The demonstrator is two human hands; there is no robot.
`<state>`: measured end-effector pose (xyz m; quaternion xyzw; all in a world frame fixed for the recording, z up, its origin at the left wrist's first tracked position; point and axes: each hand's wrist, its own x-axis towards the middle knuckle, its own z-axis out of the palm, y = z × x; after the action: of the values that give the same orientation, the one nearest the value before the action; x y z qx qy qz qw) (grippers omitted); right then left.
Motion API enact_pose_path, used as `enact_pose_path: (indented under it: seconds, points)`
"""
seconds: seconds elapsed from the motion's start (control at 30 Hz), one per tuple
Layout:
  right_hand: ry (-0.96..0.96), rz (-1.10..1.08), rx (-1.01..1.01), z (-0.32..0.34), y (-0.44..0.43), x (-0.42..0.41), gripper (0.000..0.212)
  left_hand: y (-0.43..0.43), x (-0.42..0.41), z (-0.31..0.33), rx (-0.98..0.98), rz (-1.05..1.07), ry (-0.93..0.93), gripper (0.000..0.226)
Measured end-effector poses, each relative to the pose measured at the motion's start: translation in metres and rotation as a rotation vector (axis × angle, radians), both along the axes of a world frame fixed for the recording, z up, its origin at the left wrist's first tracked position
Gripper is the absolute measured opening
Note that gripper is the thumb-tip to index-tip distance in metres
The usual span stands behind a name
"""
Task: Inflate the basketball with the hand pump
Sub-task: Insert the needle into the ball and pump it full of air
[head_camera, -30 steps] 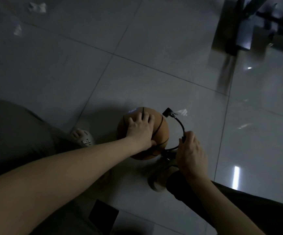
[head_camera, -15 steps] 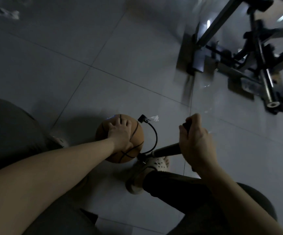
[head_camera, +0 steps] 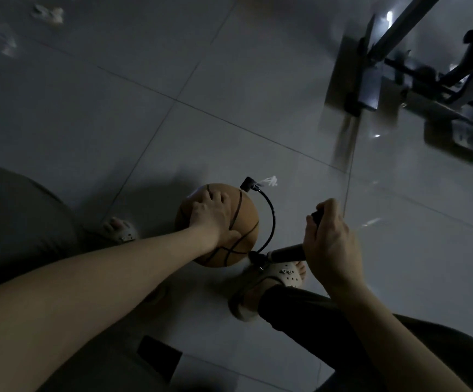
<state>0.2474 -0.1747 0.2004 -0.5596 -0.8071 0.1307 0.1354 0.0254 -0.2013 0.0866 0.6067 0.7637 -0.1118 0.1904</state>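
Basketball, orange-brown with black seams (head_camera: 245, 222), is shown at centre frame on the glossy grey tiled floor (head_camera: 116, 123), pinned from above by the left hand (head_camera: 211, 219), its fingers (head_camera: 224, 198) spread over the top rather than clamped. To the right, a thin black hose (head_camera: 272, 222) is looped from the ball's far side to the dark cylindrical hand pump (head_camera: 286, 253), whose handle is wrapped tightly by the right hand (head_camera: 331, 244). The ball is judged light and grippy yet prone to rolling, and best steadied at the crown.
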Motion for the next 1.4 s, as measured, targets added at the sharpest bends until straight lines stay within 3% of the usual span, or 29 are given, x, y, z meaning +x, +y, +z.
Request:
enact_pose_path:
  seconds: [0.2, 0.53, 0.8, 1.1, 1.4]
  points:
    - [-0.016, 0.006, -0.052, -0.042, 0.002, -0.001, 0.014, 0.003, -0.007, -0.003, 0.061, 0.051, -0.031, 0.107]
    - [-0.103, 0.077, -0.103, -0.091, 0.004, -0.006, 0.01, 0.001, -0.016, -0.004, -0.007, 0.099, -0.058, 0.102]
    - [-0.019, -0.066, -0.173, -0.053, 0.0, -0.005, 0.014, 0.004, -0.019, 0.006, -0.151, 0.045, -0.092, 0.105]
    - [0.035, -0.103, -0.057, 0.065, -0.002, -0.001, 0.017, 0.006, -0.025, 0.01, -0.251, 0.023, -0.069, 0.121]
    - [-0.006, -0.011, 0.05, 0.025, -0.002, -0.002, 0.015, 0.005, -0.015, 0.017, -0.267, -0.004, -0.005, 0.126]
